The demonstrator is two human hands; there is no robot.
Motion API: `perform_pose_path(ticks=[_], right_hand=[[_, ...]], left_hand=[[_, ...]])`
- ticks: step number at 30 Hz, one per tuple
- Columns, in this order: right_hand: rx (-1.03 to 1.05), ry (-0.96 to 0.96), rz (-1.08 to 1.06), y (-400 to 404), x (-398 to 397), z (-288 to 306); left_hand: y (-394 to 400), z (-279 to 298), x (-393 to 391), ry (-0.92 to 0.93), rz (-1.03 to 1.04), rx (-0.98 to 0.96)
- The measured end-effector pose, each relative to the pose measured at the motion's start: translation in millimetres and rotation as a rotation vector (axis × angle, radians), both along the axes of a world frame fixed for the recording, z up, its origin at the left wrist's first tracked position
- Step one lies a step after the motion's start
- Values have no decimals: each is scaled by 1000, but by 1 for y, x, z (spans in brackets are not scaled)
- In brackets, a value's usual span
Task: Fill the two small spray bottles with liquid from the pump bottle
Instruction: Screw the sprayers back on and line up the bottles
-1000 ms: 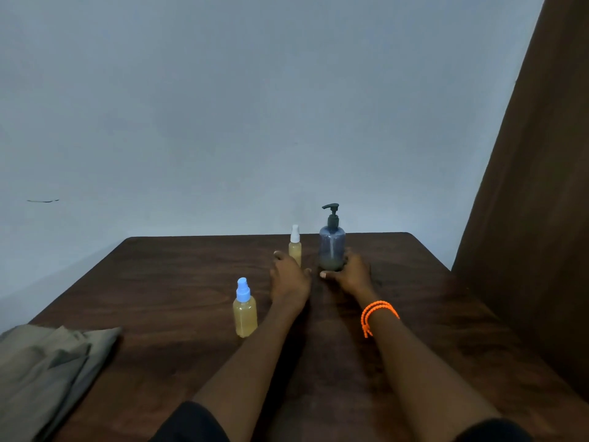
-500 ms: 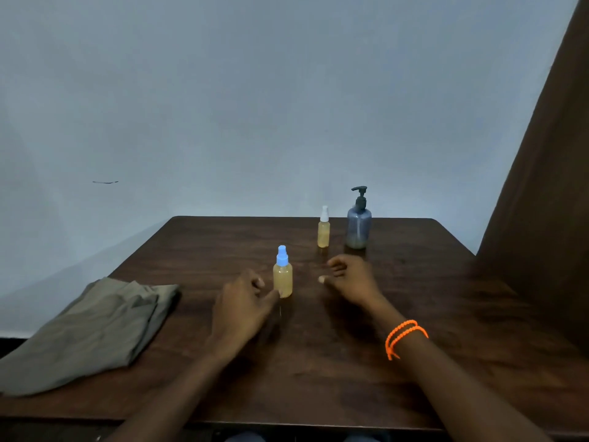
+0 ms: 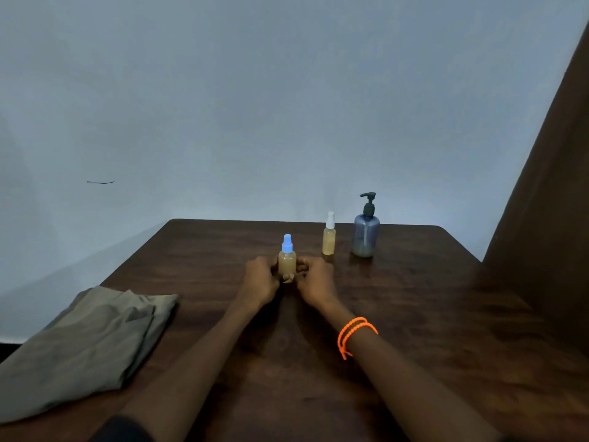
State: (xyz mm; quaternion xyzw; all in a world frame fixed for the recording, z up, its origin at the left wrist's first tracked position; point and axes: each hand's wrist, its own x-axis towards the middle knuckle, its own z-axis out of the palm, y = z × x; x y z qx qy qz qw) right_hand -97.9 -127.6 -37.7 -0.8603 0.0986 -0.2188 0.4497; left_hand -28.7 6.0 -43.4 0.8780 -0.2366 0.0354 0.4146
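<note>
Fingers (image 3: 273, 269) of both hands now wrapped around blue-capped spray bottle (image 3: 287, 261), previously ungrasped

Two spray bottles (image 3: 287, 261) (image 3: 329, 238), one pump bottle (image 3: 366, 232), one cloth (image 3: 86, 346), two hands (image 3: 261, 277) (image 3: 314, 280).

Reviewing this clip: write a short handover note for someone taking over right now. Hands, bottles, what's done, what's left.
Left hand and right hand: both cupped around the base of the blue-capped spray bottle, which stands upright mid-table; how firm the grip is cannot be told.
White-capped spray bottle and pump bottle: upright, untouched, near the table's far edge.
Folded cloth: lying unused to the left.
Done: both spray bottles hold yellowish liquid and are capped; the pump bottle looks nearly empty.
Left: check the fill levels.
</note>
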Motion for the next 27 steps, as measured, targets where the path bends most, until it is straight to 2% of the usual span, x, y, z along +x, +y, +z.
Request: perform_pose_path(ticks=[10,18,24,27], right_hand=[[-45,99,-91,-43,89,-6],[-43,91,-109,-44,93,-6],[-89,32,-162,-35,75,-6],[-185,-29,-188,-30,60,-8]], left_hand=[[-53,4,72,54,68,50],[-58,-6,82,61,62,9],[-42,-8,59,7,52,-72],[-27,-8,40,-25,55,9]])
